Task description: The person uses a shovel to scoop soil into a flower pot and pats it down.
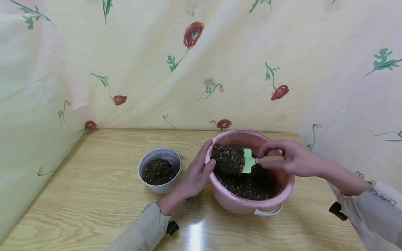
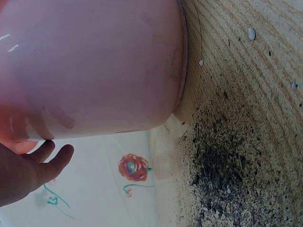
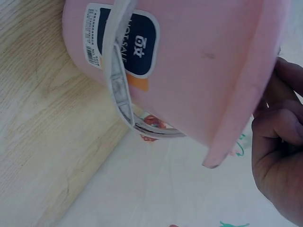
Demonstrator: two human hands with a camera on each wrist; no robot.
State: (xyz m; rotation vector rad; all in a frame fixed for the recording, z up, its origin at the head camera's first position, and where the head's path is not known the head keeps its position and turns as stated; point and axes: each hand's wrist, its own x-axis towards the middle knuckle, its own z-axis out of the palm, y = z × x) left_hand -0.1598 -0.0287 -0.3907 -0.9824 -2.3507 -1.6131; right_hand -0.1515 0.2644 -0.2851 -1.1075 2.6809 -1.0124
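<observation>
In the head view a pink bucket (image 1: 230,200) with dark soil (image 1: 251,190) inside stands on the table. My left hand (image 1: 196,172) holds the bucket's left rim, thumb over the edge and fingers along the outer wall. The right hand (image 1: 290,158) grips the wooden handle of a small hand trowel (image 1: 248,161) over the bucket's opening. A heap of soil (image 1: 228,158) covers most of the trowel's light green blade. The right wrist view shows the right hand (image 3: 281,142) beyond the bucket's rim, with the trowel hidden there.
Left of the bucket stands a smaller whitish pot (image 1: 160,188) partly filled with soil. Spilled soil (image 2: 218,165) lies on the wooden table beside the bucket. A white handle (image 3: 116,71) hangs on the bucket's side. Flowered cloth (image 1: 141,69) closes off the back and sides.
</observation>
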